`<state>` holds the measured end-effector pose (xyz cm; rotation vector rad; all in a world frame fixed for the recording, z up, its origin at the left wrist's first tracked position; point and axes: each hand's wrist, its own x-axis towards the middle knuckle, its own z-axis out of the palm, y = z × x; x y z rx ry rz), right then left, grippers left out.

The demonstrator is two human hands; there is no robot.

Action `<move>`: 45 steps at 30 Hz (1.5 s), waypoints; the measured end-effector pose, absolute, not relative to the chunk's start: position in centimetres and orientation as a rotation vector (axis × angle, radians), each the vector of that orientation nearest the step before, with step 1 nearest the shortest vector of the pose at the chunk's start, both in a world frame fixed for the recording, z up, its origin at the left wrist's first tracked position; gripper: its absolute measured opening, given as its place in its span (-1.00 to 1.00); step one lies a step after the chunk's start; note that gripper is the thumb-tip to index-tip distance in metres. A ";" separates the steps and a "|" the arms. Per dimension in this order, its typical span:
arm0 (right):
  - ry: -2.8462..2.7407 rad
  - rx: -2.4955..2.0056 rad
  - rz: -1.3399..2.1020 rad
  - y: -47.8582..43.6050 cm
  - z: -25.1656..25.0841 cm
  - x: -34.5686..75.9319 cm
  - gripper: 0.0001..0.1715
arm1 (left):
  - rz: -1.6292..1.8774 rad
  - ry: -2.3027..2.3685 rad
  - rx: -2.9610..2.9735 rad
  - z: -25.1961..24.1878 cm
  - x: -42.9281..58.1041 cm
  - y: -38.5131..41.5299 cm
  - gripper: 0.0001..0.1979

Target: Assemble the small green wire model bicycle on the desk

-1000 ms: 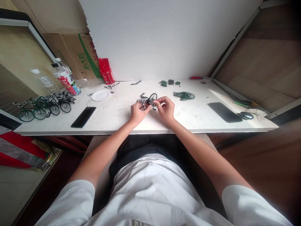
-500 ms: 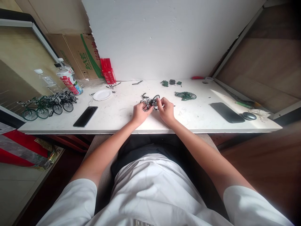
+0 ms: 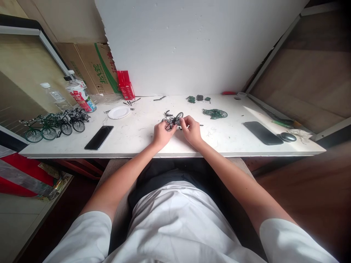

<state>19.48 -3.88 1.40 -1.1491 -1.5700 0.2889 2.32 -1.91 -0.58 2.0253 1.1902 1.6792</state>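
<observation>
Right hand (image 3: 191, 129) shifted since a second ago: fingertips were across the black spoked wheel (image 3: 179, 116), now at its right edge. Left to right: row of green and black model bicycles (image 3: 56, 122); flat glossy black phone (image 3: 99, 137); left hand (image 3: 161, 134) pinching small black model bicycle (image 3: 170, 120), mid white tabletop (image 3: 137, 137); right fingers bunched, can't tell if gripping; dark-green tangled bundle (image 3: 215, 113).

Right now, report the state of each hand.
Left hand: closed, holding a small dark model bicycle.
Right hand: at the bicycle's wheel; grip cannot be told.
</observation>
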 end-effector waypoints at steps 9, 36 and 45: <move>-1.584 -1.150 0.439 -4.1 1.3 19.4 -0.11 | 1.651 1.185 2.028 -0.5 2.3 -2.0 -0.77; -1.544 -1.112 0.269 -4.0 1.3 19.4 -0.26 | 1.641 1.101 1.850 -1.2 2.4 -1.3 -0.76; -1.568 -1.168 0.359 -4.3 1.3 19.3 -0.16 | 1.619 1.129 1.932 -0.4 2.4 -2.1 -0.75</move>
